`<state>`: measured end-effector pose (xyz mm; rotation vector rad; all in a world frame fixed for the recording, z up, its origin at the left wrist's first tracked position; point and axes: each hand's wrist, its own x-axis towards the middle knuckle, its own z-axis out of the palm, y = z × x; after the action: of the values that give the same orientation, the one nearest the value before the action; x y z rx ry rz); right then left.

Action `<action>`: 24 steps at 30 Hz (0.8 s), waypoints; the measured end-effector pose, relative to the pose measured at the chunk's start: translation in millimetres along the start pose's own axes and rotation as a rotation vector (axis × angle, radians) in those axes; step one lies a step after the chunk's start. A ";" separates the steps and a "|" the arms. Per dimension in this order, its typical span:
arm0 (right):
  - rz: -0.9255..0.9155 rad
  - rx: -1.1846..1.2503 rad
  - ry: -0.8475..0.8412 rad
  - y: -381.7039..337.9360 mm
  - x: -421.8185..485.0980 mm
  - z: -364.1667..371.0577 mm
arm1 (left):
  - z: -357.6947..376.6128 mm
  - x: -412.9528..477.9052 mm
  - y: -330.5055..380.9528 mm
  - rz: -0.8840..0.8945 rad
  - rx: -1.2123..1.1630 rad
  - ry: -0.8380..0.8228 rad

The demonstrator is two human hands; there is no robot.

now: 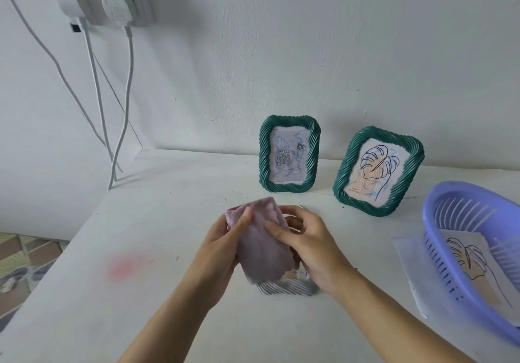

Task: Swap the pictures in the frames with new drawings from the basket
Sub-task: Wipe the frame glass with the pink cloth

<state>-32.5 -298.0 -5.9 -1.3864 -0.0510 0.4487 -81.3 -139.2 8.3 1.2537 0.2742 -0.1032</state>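
- Two green frames stand by the wall: the left green frame (264, 154) shows a rose picture, the right green frame (342, 177) a leaf drawing.
- The left hand (225, 239) pinches a mauve cloth (261, 250) with curled fingers and thumb; the right hand (312, 247) grips it too.
- Beneath the cloth, a silver striped frame (284, 288) rests on the tabletop (168, 222).
- The purple basket (430, 210) at the right holds another leaf drawing (467, 255).

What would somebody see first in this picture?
In the middle, the left hand and right hand hold a pink cloth over a white striped frame. Behind them two green frames stand by the wall, and a purple basket with a leaf drawing sits at the right.
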 end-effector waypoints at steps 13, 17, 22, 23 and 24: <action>-0.245 -0.316 0.070 0.0 4.4 7.2 | -26.6 -0.5 -8.9 -0.002 -0.009 0.114; -0.408 -0.680 0.173 13.9 15.1 -21.3 | -64.7 -3.2 8.6 0.171 0.221 0.396; -0.495 -1.018 0.330 47.9 22.1 -58.2 | -119.8 -10.3 32.3 0.289 0.743 0.745; -0.482 -1.014 0.328 53.9 22.5 -59.5 | -127.9 -10.2 34.1 0.326 0.918 0.774; -0.466 -0.995 0.323 58.5 22.6 -59.0 | -134.4 -7.8 33.5 0.362 1.070 0.786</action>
<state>-10.6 -338.9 -78.4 -2.3260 -0.3624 -0.2554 -101.2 -2.0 3.1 2.3606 0.7134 0.6545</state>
